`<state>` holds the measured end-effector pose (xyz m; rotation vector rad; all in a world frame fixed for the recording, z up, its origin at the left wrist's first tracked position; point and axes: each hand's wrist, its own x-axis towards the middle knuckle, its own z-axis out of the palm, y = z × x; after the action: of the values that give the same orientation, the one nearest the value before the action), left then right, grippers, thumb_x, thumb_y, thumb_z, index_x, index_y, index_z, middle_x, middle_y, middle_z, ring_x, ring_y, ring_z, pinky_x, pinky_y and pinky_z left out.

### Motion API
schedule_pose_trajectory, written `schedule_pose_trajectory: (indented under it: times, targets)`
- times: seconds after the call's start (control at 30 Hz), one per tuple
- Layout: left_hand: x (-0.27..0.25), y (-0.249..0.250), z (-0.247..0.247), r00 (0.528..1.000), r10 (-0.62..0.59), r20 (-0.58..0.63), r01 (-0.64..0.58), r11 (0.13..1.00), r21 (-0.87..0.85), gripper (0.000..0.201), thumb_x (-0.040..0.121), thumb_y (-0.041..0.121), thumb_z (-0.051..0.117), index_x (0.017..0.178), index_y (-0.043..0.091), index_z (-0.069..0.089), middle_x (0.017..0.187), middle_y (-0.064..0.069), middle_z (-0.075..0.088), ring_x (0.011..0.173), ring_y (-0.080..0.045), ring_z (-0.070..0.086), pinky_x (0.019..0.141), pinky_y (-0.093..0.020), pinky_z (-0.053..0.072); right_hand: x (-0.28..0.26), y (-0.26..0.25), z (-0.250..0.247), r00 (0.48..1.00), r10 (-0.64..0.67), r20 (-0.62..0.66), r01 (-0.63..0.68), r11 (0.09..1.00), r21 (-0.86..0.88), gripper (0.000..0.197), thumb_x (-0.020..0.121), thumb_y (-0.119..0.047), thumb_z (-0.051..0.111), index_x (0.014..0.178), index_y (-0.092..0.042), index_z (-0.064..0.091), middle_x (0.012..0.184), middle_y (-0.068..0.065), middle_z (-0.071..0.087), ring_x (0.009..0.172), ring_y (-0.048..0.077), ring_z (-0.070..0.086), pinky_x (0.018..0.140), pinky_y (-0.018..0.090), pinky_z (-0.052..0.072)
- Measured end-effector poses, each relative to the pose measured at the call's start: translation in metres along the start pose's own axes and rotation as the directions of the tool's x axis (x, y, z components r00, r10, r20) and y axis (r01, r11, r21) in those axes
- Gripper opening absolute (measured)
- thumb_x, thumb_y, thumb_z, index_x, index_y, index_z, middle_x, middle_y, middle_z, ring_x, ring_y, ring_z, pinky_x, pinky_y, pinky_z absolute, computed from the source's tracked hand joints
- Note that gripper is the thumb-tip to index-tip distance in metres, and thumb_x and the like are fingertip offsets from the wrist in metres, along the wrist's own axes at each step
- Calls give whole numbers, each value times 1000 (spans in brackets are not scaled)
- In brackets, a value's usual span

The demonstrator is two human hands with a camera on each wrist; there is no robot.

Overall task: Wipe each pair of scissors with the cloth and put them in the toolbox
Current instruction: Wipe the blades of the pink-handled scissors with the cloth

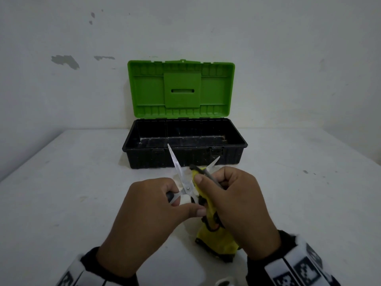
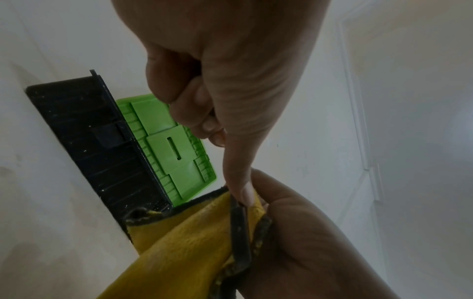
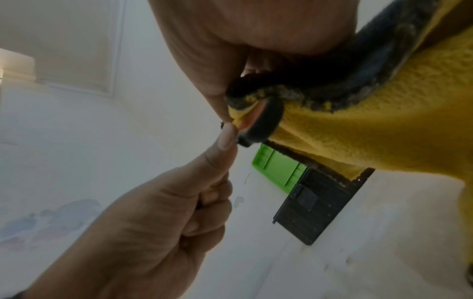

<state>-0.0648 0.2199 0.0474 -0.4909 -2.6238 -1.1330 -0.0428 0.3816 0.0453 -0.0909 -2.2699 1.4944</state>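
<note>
A pair of scissors [image 1: 181,172] with steel blades spread wide is held above the table in front of the toolbox [image 1: 185,153]. My left hand [image 1: 152,203] grips its dark handles, with the thumb reaching toward the cloth. My right hand [image 1: 228,195] holds the yellow cloth [image 1: 214,236] with dark stitched edging folded round one blade, whose tip pokes out past the fingers. The cloth's lower end hangs to the table. The black toolbox stands with its green lid [image 1: 181,89] upright and nothing visible inside. The cloth [image 2: 184,242] [image 3: 371,125] fills both wrist views.
The white table [image 1: 72,193] meets a white wall with flaked paint patches behind the toolbox. A small white object [image 1: 224,282] shows at the bottom edge of the head view, near my right wrist.
</note>
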Motion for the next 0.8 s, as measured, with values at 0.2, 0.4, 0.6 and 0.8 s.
schedule_pose_trajectory:
  times: [0.2, 0.4, 0.6, 0.8]
  targets:
    - [-2, 1, -2, 1000, -2, 21, 3, 998, -59, 55, 41, 73, 73, 48, 23, 49, 54, 20, 55, 52, 3, 48, 56, -9, 41, 13, 6, -9, 991, -19, -133, 24, 999, 31, 31, 83, -36, 75, 64, -13, 65, 54, 0, 61, 48, 7, 53, 45, 17, 46]
    - [-2, 3, -5, 1000, -12, 27, 13, 999, -47, 56, 41, 70, 75, 48, 21, 49, 44, 11, 48, 47, -3, 43, 51, -12, 40, 9, 5, -6, 998, -22, -60, 22, 1000, 1, 29, 83, -36, 75, 65, -16, 66, 60, 4, 66, 54, 14, 62, 51, 23, 52]
    - [-2, 5, -4, 999, -33, 31, 34, 998, -52, 56, 40, 69, 77, 47, 21, 48, 44, 14, 48, 46, -3, 42, 47, -14, 39, 10, 7, -6, 997, -12, -81, 14, 999, 33, 30, 85, -35, 74, 62, -19, 63, 56, 1, 64, 51, 12, 58, 49, 19, 50]
    - [-5, 7, -5, 999, -20, 37, 22, 999, -38, 56, 43, 70, 77, 46, 23, 45, 46, 18, 49, 48, -1, 44, 48, -14, 39, 23, 9, -14, 990, -11, -141, 15, 999, 30, 34, 84, -37, 75, 62, -13, 64, 51, 0, 58, 46, 4, 50, 46, 23, 46]
